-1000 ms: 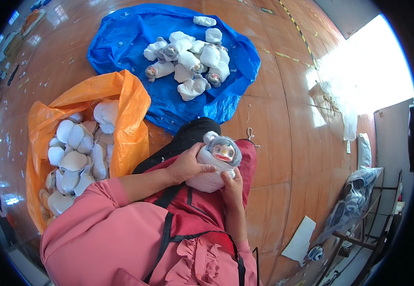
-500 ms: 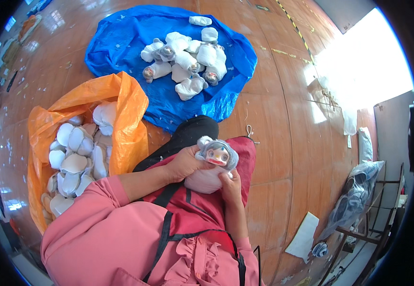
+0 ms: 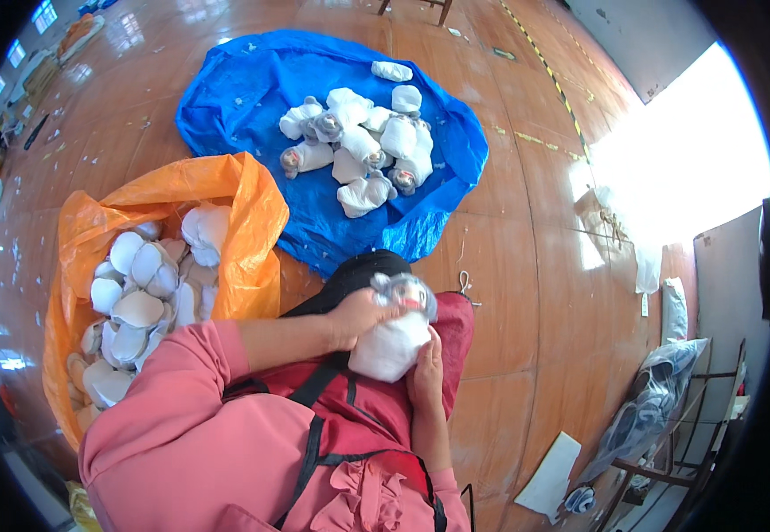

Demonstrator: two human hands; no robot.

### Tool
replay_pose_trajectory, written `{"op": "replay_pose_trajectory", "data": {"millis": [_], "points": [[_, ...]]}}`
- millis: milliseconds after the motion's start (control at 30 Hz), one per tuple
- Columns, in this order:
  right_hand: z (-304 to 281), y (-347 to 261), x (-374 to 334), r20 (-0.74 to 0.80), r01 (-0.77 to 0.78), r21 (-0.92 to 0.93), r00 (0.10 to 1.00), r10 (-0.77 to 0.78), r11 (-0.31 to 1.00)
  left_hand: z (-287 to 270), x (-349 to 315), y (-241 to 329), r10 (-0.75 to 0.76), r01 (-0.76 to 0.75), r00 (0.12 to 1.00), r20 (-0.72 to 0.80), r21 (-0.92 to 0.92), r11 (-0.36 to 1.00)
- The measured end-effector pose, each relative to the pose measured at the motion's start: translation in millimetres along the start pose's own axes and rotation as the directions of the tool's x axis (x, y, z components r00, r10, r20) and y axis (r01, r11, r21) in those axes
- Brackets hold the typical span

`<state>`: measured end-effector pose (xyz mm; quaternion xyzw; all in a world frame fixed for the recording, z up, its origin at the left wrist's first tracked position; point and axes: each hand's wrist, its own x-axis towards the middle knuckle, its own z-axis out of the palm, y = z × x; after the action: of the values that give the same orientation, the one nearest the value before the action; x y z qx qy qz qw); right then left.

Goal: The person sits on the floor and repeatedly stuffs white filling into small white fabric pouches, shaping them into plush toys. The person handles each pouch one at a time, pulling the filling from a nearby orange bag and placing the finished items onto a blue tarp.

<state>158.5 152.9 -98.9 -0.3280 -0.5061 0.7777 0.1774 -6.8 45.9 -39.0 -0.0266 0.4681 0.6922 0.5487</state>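
Observation:
A plush doll with a grey furry hood, a painted face and a stuffed white body is held over my lap. My left hand grips it at the head, the thumb and fingers closed beside the face. Against the lower right side of the white body lies my right hand, its fingers stretched out and pointing up. Beneath the doll is the dark red apron over my lap.
A blue sheet ahead bears a pile of similar dolls. To the left, an orange sack holds several white padded pieces. At the right stand a metal rack and a clear plastic bag; a white sheet piece lies nearby.
The doll has tipped, so more of its white body shows and its face is blurred. My right hand has gone from pinching the body to lying flat along its side.

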Motion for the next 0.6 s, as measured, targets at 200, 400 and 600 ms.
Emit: {"op": "replay_pose_trajectory", "data": {"millis": [200,400,600], "points": [[-4,-13,1,0.140,-0.261,0.266,0.963,0.230,0.928,-4,64,175,0.345,-0.320,0.929,-0.132,0.179,0.930],[-8,-10,2,0.165,-0.282,0.251,0.955,0.246,0.926,-85,123,232,0.693,-0.436,0.425,-0.583,0.539,0.721],[-11,-9,6,0.190,-0.299,0.288,0.949,0.252,0.910,-208,100,161,0.831,-0.301,0.325,-0.451,0.784,0.543]]}}
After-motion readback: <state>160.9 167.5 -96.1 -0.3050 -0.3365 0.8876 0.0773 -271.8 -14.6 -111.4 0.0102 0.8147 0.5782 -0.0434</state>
